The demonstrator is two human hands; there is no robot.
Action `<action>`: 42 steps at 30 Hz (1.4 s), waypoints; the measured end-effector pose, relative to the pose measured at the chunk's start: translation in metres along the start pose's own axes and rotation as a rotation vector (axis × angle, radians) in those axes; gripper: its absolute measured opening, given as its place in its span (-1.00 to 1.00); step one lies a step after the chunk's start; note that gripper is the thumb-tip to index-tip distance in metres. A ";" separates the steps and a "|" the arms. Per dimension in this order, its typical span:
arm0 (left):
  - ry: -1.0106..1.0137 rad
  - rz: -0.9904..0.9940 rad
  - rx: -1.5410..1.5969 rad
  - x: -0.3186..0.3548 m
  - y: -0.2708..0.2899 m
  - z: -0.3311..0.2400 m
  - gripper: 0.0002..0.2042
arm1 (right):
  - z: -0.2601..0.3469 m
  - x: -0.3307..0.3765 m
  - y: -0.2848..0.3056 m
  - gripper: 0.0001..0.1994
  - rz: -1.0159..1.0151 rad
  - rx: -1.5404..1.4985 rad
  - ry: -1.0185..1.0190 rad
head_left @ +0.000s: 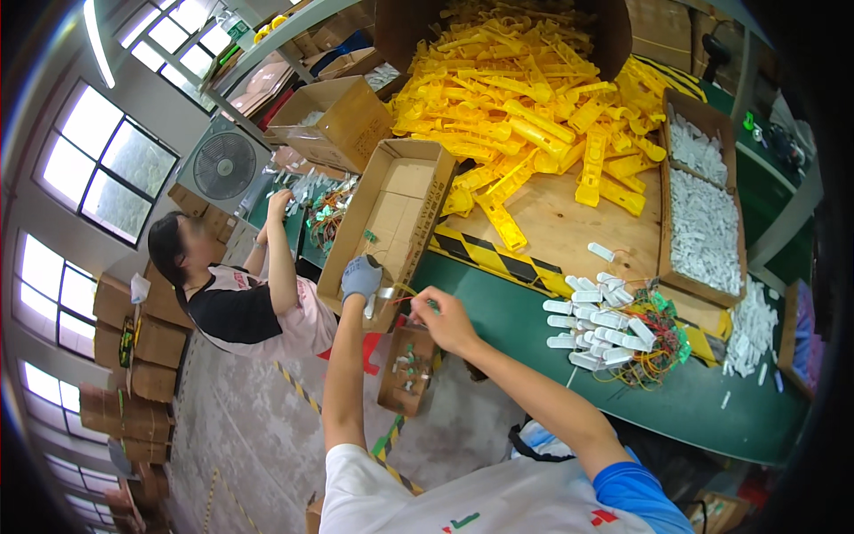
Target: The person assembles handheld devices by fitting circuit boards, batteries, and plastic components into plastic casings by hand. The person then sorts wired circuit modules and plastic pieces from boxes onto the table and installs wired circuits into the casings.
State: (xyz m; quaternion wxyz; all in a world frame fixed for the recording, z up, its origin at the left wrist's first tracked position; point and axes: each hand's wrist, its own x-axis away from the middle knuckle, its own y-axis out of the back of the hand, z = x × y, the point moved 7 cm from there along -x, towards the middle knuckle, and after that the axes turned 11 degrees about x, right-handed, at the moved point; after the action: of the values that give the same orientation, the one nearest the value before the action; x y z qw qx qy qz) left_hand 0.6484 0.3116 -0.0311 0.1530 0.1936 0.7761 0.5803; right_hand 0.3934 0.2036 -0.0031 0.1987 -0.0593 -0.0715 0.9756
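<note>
My left hand (362,278), in a grey glove, is closed on a small white plastic part (370,307) at the near end of a long cardboard box (418,209). Thin red and yellow wires (400,295) run from the part toward my right hand. Bare and with its fingers pinched together, my right hand (445,320) is at these wires, just right of the box; the exact grip is too small to make out. A small green circuit board (370,236) lies in the box beyond my left hand.
Right on the green table (498,311) lies a pile of white parts with wires (605,325). Yellow plastic pieces (534,98) heap behind, beside a box of small white parts (704,222). A smaller box (405,378) sits below my hands. A co-worker (249,285) works at left.
</note>
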 end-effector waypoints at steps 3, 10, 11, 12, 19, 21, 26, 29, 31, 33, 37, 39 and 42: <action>-0.028 0.133 0.424 -0.002 0.005 0.005 -0.73 | 0.006 0.004 0.030 -0.77 -0.034 -0.149 -0.020; -0.017 0.128 1.176 0.020 0.051 -0.035 -0.84 | 0.034 0.042 0.086 -0.76 -0.095 -0.172 -0.039; -0.015 0.065 1.071 0.021 0.058 -0.039 -0.83 | 0.034 0.050 0.092 -0.76 -0.098 -0.180 -0.039; 0.048 0.102 0.821 0.006 0.051 -0.035 -0.64 | 0.033 0.058 0.101 -0.76 -0.121 -0.176 -0.058; 0.232 0.227 0.109 -0.027 -0.007 0.041 0.16 | 0.032 0.126 0.107 -0.76 -0.026 -0.080 -0.115; 0.131 0.127 0.033 -0.030 -0.013 0.019 -0.08 | 0.017 0.148 0.125 -0.76 -0.108 -0.088 -0.191; -0.032 -0.047 0.032 -0.025 -0.002 -0.018 -0.67 | 0.006 0.190 0.161 -0.76 -0.253 -0.174 -0.217; -0.122 -0.213 0.096 -0.023 0.030 -0.006 -0.69 | 0.030 0.207 0.171 -0.75 -0.240 -0.102 -0.183; -0.214 -0.415 0.305 -0.014 0.074 -0.004 -0.66 | 0.042 0.218 0.180 -0.74 -0.234 -0.089 -0.130; -0.352 -0.472 0.251 0.014 0.077 -0.107 -0.66 | 0.034 0.249 0.207 -0.77 -0.282 -0.042 -0.227; -0.709 -0.612 0.634 0.078 0.143 -0.194 -0.75 | 0.054 0.259 0.220 -0.75 -0.050 0.305 -0.271; -0.700 -0.440 0.618 0.102 0.139 -0.244 -0.78 | 0.082 0.259 0.229 -0.78 -0.013 0.575 -0.166; -0.994 -0.276 0.449 0.172 0.102 -0.373 -0.72 | 0.127 0.267 0.257 -0.80 -0.122 1.036 -0.069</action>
State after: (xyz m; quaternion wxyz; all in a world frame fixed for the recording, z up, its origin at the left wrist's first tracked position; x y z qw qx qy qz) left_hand 0.3377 0.1055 0.1689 0.5297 0.3683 0.7333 0.2145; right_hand 0.0336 0.0610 0.0567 0.2559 0.0832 0.4107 0.8711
